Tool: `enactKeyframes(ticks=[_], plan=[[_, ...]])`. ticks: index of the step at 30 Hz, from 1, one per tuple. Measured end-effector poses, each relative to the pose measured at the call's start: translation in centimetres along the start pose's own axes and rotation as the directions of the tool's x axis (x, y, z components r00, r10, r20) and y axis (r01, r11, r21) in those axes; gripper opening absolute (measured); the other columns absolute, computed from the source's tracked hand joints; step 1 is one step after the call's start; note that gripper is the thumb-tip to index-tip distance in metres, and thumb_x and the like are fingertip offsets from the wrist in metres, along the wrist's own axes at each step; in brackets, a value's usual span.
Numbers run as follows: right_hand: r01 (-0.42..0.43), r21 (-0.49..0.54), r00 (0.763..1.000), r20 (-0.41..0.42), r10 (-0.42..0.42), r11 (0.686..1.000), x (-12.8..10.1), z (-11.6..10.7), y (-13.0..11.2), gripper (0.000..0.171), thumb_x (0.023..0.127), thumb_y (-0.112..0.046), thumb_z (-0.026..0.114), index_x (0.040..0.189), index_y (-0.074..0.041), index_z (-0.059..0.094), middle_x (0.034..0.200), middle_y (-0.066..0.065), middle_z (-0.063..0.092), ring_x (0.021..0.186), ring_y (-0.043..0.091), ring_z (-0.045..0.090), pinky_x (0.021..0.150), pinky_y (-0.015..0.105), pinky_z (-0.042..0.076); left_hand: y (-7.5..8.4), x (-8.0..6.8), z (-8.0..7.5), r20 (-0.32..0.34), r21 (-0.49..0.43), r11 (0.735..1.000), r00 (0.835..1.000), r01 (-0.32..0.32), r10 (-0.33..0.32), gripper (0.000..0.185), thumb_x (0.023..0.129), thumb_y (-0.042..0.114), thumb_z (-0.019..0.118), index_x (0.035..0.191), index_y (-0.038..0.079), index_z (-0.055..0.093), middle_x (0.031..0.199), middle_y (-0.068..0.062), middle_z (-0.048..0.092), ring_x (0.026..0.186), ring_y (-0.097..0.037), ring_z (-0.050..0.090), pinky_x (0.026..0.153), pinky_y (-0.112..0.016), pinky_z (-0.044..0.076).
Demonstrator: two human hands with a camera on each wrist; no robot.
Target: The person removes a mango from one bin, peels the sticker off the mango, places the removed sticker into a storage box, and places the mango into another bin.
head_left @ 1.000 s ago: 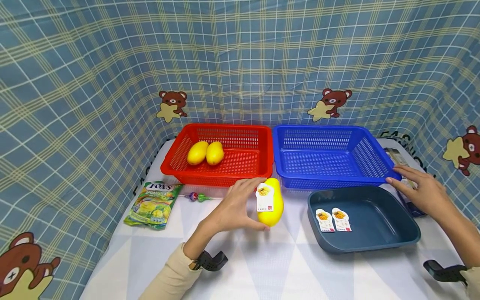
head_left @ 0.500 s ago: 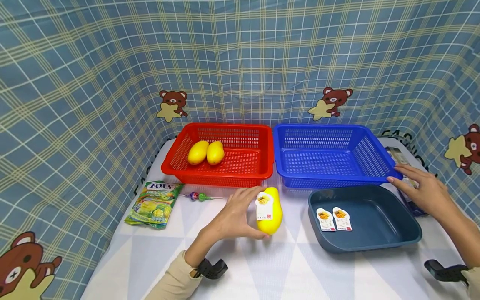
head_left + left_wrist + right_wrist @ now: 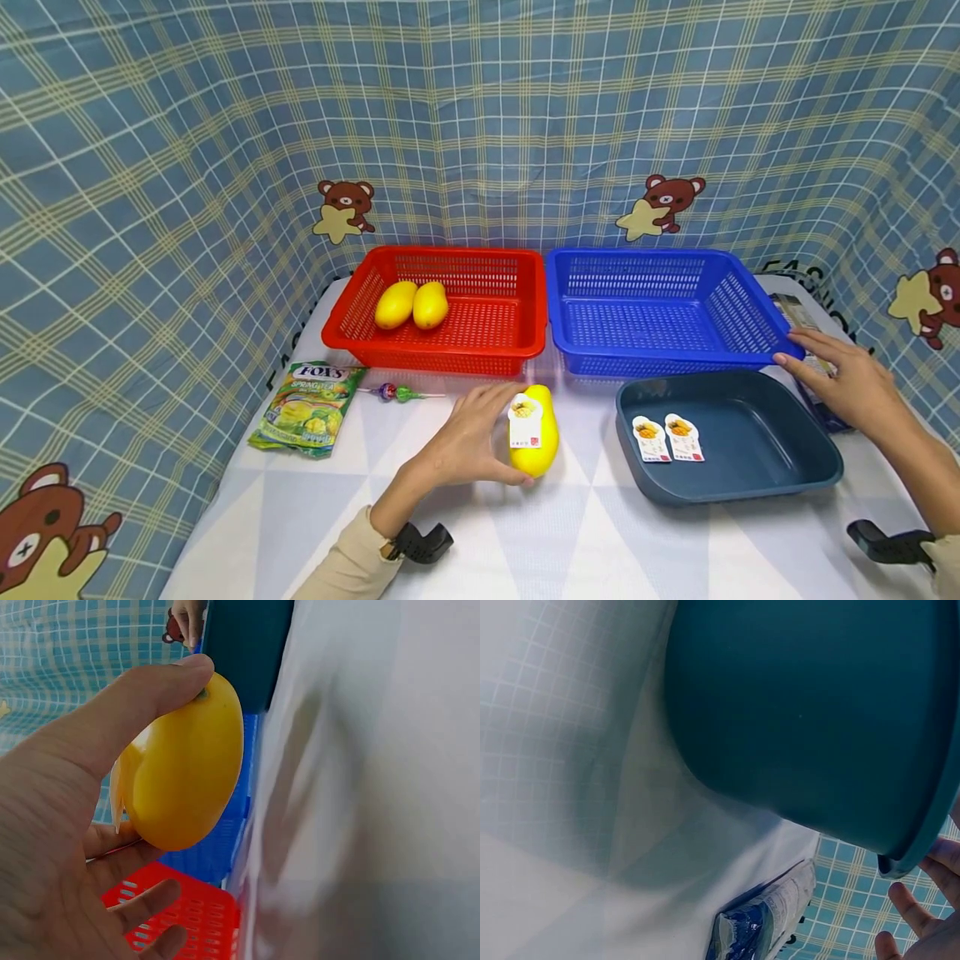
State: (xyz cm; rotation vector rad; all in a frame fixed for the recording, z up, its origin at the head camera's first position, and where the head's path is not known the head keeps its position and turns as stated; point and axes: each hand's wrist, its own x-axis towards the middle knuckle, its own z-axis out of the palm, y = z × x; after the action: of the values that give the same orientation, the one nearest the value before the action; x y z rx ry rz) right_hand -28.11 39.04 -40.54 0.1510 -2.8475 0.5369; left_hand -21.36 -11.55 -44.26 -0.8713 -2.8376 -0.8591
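Observation:
My left hand (image 3: 465,442) grips a yellow mango (image 3: 542,442) between thumb and fingertips, in front of the red basket. A white label with a fruit picture (image 3: 525,421) is on the mango's upper side. In the left wrist view, the mango (image 3: 187,769) is under the thumb, with two fingers loose below. My right hand (image 3: 851,379) hovers with fingers extended by the blue basket's near right corner and the dark teal basin (image 3: 757,442). In the right wrist view its fingers (image 3: 915,911) lie by the basin's rim; whether they touch it I cannot tell.
Two mangoes (image 3: 412,306) lie in the red basket (image 3: 435,360). Beside it stands the blue basket (image 3: 637,325). Two labels (image 3: 667,439) lie in the basin. At left are a candy bag (image 3: 309,408) and lollipops (image 3: 397,393). A packet (image 3: 765,915) lies right of the basin.
My left hand has drawn the mango slightly nearer and a little left, away from the red basket. The right hand has barely moved.

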Motion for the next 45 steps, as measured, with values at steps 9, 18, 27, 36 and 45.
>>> enactKeyframes(ticks=[9, 18, 27, 36, 45], plan=[[0.012, 0.009, 1.000, -0.003, -0.012, 1.000, -0.1, 0.1, -0.2, 0.068, 0.101, -0.044, 0.057, 0.146, 0.005, 0.041, 0.149, 0.037, 0.030, 0.135, 0.064, 0.019, 0.101, 0.081, 0.010, -0.6, -0.3, 0.6, 0.027, 0.009, 1.000, 1.000, -0.001, 0.001, 0.117, 0.061, 0.058, 0.090, 0.156, 0.018, 0.033, 0.157, -0.006, 0.037, 0.139, -0.026, 0.034, 0.109, -0.053, 0.032], [0.001, 0.003, 1.000, 0.001, -0.001, 1.000, -0.2, 0.1, -0.4, 0.069, 0.102, -0.045, 0.055, 0.146, 0.005, 0.041, 0.150, 0.036, 0.030, 0.134, 0.065, 0.018, 0.102, 0.081, 0.008, -0.8, -0.6, 1.0, 0.054, 0.017, 1.000, 0.999, 0.008, -0.009, 0.116, 0.062, 0.057, 0.089, 0.155, 0.016, 0.034, 0.157, -0.007, 0.038, 0.139, -0.026, 0.035, 0.110, -0.052, 0.032], [0.011, -0.001, 1.000, 0.005, -0.011, 1.000, -0.1, -0.1, -0.5, 0.069, 0.102, -0.046, 0.055, 0.146, 0.005, 0.041, 0.149, 0.037, 0.030, 0.134, 0.065, 0.019, 0.098, 0.084, 0.008, -1.0, -0.7, 1.4, 0.057, -0.005, 1.000, 0.998, 0.020, -0.019, 0.116, 0.062, 0.056, 0.090, 0.156, 0.017, 0.034, 0.158, -0.002, 0.037, 0.139, -0.024, 0.034, 0.109, -0.050, 0.033], [0.076, -0.016, 0.995, -0.059, -0.077, 0.997, -0.9, -0.7, -2.3, 0.065, 0.099, -0.041, 0.061, 0.140, 0.007, 0.047, 0.143, 0.040, 0.036, 0.133, 0.062, 0.022, 0.095, 0.083, 0.011, -1.1, -0.7, 1.6, 0.064, -0.053, 0.998, 0.998, 0.027, -0.024, 0.119, 0.061, 0.057, 0.091, 0.157, 0.017, 0.032, 0.159, -0.002, 0.036, 0.140, -0.025, 0.033, 0.111, -0.051, 0.032], [0.227, 0.022, 0.971, -0.079, -0.225, 0.974, -1.2, -0.8, -6.1, 0.047, 0.094, -0.026, 0.072, 0.129, 0.003, 0.060, 0.133, 0.036, 0.049, 0.124, 0.058, 0.037, 0.101, 0.081, 0.013, -1.6, -0.4, 1.9, 0.035, -0.059, 0.998, 0.999, 0.006, -0.004, 0.121, 0.060, 0.060, 0.090, 0.157, 0.017, 0.032, 0.158, -0.003, 0.037, 0.138, -0.026, 0.035, 0.109, -0.051, 0.033]])
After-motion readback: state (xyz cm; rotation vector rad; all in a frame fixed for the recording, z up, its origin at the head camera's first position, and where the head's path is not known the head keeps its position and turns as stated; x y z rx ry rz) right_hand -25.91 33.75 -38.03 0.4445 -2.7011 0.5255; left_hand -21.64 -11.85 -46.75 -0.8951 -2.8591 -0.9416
